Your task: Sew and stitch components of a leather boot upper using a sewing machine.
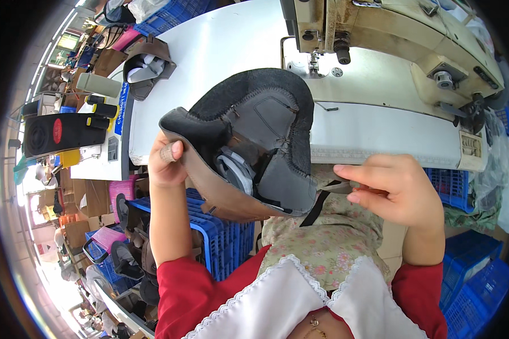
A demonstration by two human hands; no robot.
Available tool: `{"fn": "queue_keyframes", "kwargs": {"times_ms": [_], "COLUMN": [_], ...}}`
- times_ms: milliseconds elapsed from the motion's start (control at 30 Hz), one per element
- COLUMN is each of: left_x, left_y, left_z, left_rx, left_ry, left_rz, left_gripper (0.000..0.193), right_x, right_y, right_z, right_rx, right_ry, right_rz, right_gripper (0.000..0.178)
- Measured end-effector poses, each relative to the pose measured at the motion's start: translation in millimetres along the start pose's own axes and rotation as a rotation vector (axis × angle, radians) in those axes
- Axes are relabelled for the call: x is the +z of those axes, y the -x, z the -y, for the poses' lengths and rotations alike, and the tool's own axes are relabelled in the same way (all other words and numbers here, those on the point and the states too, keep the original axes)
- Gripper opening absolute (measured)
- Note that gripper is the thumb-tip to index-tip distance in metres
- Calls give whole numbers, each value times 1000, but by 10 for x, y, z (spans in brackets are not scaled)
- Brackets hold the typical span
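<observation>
My left hand (168, 165) grips the edge of a brown boot upper (226, 195), with a tan wrap around one finger. The upper is tilted so its dark grey lining and black fuzzy collar face me. Down inside it shows a light grey and white piece (237, 172), partly hidden by the walls. My right hand (398, 189) is closed around small metal thread snips (338, 186), whose blades point left toward the upper's right edge. Most of their handle is hidden in my fingers. A black strip (315, 208) hangs below that edge.
Beyond the upper stands a beige sewing machine (390, 28) on a white table (209, 39). Another brown upper (148, 65) lies at the table's far left. Blue crates (223, 243) stand below on both sides. A black speaker-like box (62, 133) is at left.
</observation>
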State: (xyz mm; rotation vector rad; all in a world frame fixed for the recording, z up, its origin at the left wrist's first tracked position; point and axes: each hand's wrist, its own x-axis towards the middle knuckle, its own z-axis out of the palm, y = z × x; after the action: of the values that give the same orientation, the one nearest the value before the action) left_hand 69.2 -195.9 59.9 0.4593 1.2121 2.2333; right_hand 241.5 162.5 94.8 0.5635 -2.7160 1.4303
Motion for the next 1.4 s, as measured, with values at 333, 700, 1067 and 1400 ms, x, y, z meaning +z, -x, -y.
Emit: {"fn": "queue_keyframes", "kwargs": {"times_ms": [333, 700, 1067, 1400], "left_x": [171, 92, 119, -347], "left_y": [35, 142, 238, 649], "left_z": [-24, -40, -84, -188], "left_rx": [28, 37, 38, 127], "left_ry": [-154, -64, -63, -135], "left_rz": [5, 35, 14, -95], "left_gripper": [51, 52, 58, 80], "right_x": [88, 77, 187, 76], "right_y": [-30, 44, -2, -69], "right_z": [19, 4, 69, -216], "right_rx": [-20, -73, 75, 214], "right_ry": [182, 101, 18, -44], "right_rz": [17, 28, 93, 251], "right_gripper": [31, 32, 25, 26]}}
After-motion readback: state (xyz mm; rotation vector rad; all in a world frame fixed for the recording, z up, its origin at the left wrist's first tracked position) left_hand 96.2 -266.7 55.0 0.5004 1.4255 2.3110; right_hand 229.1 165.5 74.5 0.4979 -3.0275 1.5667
